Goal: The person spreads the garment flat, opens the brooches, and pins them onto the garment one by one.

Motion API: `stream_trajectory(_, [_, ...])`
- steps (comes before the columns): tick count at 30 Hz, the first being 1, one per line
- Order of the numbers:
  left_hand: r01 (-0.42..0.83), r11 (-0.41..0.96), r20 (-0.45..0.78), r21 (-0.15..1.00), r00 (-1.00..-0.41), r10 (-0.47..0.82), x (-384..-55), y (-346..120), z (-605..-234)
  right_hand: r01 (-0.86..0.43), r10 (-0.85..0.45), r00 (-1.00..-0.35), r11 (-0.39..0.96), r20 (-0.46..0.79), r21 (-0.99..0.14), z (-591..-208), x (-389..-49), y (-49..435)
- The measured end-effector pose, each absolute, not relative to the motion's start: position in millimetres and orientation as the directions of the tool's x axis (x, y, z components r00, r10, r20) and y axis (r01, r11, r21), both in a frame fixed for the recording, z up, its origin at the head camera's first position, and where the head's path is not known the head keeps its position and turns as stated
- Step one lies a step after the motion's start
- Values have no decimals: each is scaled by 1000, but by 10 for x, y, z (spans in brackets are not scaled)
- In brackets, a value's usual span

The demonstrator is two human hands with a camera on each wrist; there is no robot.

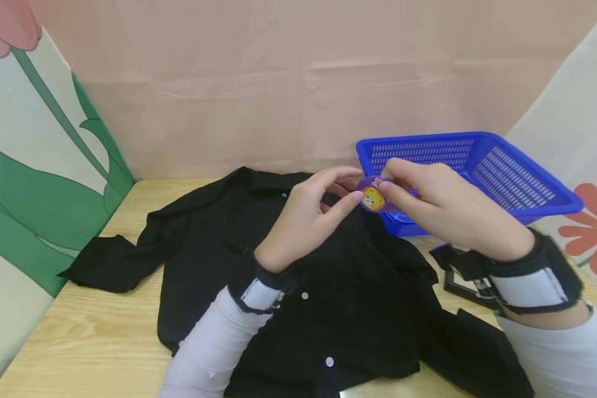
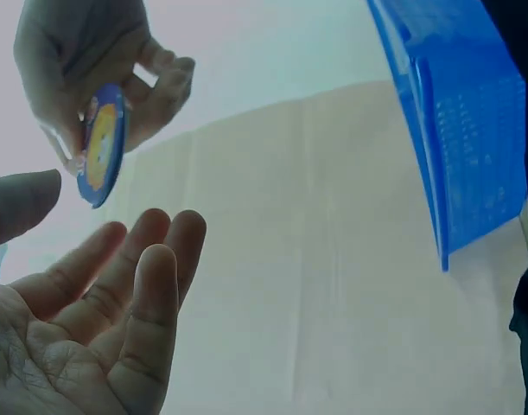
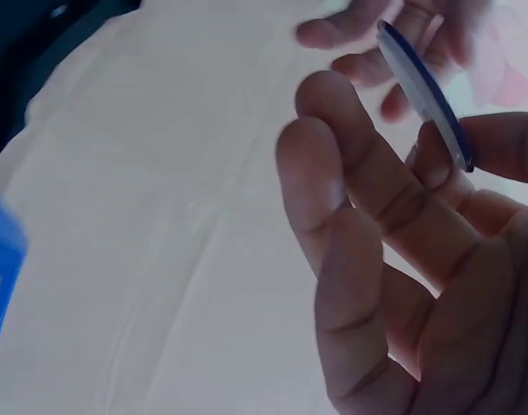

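My right hand [image 1: 438,204] pinches a round purple badge [image 1: 373,200] with a yellow bear face between thumb and finger. In the right wrist view the badge [image 3: 423,95] appears edge-on, its pale back showing, with the other fingers held away from it. Fingers loosely bent, my left hand [image 1: 308,215] is just left of the badge. A gap separates the left fingers [image 2: 155,294] from the badge in the left wrist view. Under both hands, a black button-up shirt [image 1: 219,265] lies spread on the table, white buttons facing up.
A blue plastic basket [image 1: 497,193] with slotted walls stands at the back right, behind the right hand. Close to the right wrist is a dark-framed flat object [image 1: 465,287], partly hidden. The wooden table [image 1: 84,342] meets a pinkish backdrop [image 1: 219,94].
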State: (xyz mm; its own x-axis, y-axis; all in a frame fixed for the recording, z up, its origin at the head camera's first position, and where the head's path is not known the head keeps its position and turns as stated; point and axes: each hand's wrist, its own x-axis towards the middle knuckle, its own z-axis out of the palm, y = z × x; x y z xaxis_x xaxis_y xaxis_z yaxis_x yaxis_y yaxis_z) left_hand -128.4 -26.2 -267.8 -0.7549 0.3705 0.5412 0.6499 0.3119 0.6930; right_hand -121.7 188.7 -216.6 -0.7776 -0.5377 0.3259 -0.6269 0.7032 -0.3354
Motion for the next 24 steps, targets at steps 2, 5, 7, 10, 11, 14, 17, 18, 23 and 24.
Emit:
stream_trajectory(2, [639, 301, 548, 708, -766, 337, -1256, -328, -2708, -651, -568, -759, 677, 319, -342, -2144, -1235, 1796])
stream_trajectory(5, [624, 297, 557, 723, -781, 283, -1218, -411, -2738, -681, -610, -732, 637, 305, -361, -2132, -1261, 1673])
stream_trajectory(7, [618, 289, 563, 731, -786, 256, -1196, -455, -2742, -693, -628, -718, 609, 299, -385, -2143, -1269, 1601])
stream_trajectory(10, [609, 300, 564, 734, -793, 231, -1168, -507, -2719, -690, -629, -716, 569, 305, -447, -2188, -1261, 1516])
stream_trajectory(11, [608, 304, 561, 733, -794, 233, -1160, -522, -2710, -688, -623, -717, 556, 314, -466, -2209, -1253, 1500])
stream_trajectory(14, [616, 327, 557, 717, -788, 262, -1145, -531, -2683, -667, -580, -737, 541, 346, -513, -2278, -1201, 1499])
stream_trajectory(17, [637, 326, 552, 698, -769, 322, -1122, -499, -2655, -664, -543, -744, 539, 389, -518, -2330, -1136, 1556])
stream_trajectory(18, [646, 324, 552, 691, -762, 339, -1112, -486, -2644, -667, -536, -743, 535, 402, -519, -2343, -1119, 1576])
stream_trajectory(23, [646, 329, 565, 689, -763, 313, -1050, -475, -2572, -680, -516, -728, 463, 451, -568, -2383, -1088, 1638])
stream_trajectory(24, [640, 324, 569, 697, -768, 293, -1042, -478, -2554, -682, -512, -726, 451, 460, -576, -2389, -1090, 1646])
